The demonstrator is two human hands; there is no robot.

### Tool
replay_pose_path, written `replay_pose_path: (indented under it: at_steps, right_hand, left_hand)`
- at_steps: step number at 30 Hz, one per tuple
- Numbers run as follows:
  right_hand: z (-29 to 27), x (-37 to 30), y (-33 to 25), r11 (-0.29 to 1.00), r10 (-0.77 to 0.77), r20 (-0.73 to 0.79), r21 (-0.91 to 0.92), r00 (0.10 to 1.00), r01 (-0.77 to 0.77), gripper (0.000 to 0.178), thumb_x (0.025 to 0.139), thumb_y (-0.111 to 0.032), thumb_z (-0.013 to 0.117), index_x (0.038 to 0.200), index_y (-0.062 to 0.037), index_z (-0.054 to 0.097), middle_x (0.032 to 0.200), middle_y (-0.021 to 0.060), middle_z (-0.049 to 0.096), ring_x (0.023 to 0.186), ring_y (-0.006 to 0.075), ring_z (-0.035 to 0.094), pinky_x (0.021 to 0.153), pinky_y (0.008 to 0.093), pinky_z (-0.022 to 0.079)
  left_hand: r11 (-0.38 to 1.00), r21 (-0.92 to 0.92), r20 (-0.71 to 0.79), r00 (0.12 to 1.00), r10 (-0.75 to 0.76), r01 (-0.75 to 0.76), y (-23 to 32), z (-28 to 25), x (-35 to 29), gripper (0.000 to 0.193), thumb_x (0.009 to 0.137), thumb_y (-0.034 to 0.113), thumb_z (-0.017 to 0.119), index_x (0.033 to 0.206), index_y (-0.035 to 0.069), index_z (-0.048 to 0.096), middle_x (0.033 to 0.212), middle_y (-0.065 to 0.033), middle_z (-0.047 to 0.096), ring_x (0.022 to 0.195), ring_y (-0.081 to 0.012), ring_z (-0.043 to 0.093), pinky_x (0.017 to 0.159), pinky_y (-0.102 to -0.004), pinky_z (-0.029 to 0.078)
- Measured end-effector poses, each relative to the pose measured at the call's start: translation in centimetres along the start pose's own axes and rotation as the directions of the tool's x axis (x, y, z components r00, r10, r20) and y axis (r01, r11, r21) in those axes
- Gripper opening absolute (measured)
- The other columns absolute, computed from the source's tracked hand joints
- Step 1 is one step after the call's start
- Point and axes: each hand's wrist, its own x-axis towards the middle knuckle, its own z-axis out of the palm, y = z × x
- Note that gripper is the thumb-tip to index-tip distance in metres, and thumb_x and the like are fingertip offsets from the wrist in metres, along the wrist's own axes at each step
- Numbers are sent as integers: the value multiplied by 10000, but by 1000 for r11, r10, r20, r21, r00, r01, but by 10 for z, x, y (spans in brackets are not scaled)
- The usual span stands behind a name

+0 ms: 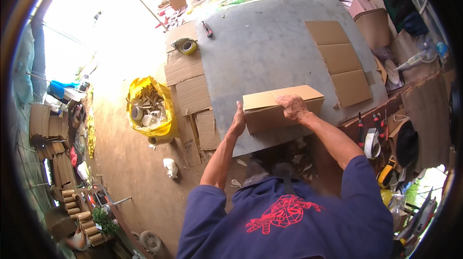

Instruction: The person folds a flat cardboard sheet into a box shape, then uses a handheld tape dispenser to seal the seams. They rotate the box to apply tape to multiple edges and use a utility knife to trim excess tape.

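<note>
In the head view, the cardboard box (270,121) sits at three o'clock from centre, on the grey tabletop (255,42). The left hand (238,120) lies at its nine-o'clock end, fingers together; the right hand (292,108) curls its fingers on top. The step seems to be pressing the flaps down; next calls for keeping them level.

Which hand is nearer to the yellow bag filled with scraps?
Left. The left hand is at the left end of the cardboard box, right of the yellow bag; the right hand is on top of the box, farther right.
</note>
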Motion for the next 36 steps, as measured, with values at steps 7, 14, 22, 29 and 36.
replay_pose_path:
  at_steps: [7, 14, 22, 29, 36]
  right_hand:
    - [2, 13, -5, 1000, -22, 19, 23, 1000, 21, 456, 640, -58, 584, 1073, -60, 729, 1119, 131, 749, 1043, 320, 708, 882, 405, 576]
    - [15, 16, -2, 999, -14, -58, 44, 998, 17, 214, 673, -104, 617, 878, -102, 682, 904, 98, 722, 905, 312, 712, 782, 422, 575]
    - [25, -8, 7, 998, 29, -332, -49, 943, -48, 83, 770, -180, 630, 806, -116, 669, 858, 89, 723, 857, 281, 716, 757, 439, 520]
    - [5, -31, 46, 993, 106, -129, -34, 986, -111, 104, 768, -165, 639, 863, -135, 668, 879, 86, 709, 893, 302, 699, 800, 423, 499]
    - [-10, -37, 43, 994, 98, -314, 68, 944, -81, 110, 798, -169, 594, 840, -98, 665, 870, 115, 707, 916, 321, 688, 834, 433, 499]
  left_hand:
    - [905, 410, -123, 976, 182, -117, 37, 16, -14, 769, 1061, 582, 308, 1520, -26, 415, 1520, -183, 489, 1414, -304, 421, 1200, -413, 306]
    - [-177, 891, 450, 868, 210, -418, 111, 93, -23, 587, 917, 252, 671, 1414, -18, 515, 1476, -266, 521, 1370, -421, 495, 1145, -485, 394]
    - [-228, 908, 405, 875, 265, -351, 76, 94, -6, 394, 889, 136, 603, 1276, 64, 620, 1326, -202, 662, 1174, -411, 650, 990, -478, 531]
    - [-282, 913, 332, 939, 92, -295, 84, 102, 6, 406, 933, 196, 553, 1313, 61, 600, 1181, -210, 682, 1100, -430, 647, 944, -510, 514]
    - [-99, 831, 556, 811, 181, -547, 83, 153, 23, 423, 905, 158, 576, 1313, 58, 620, 1260, -215, 672, 1144, -415, 642, 946, -477, 525]
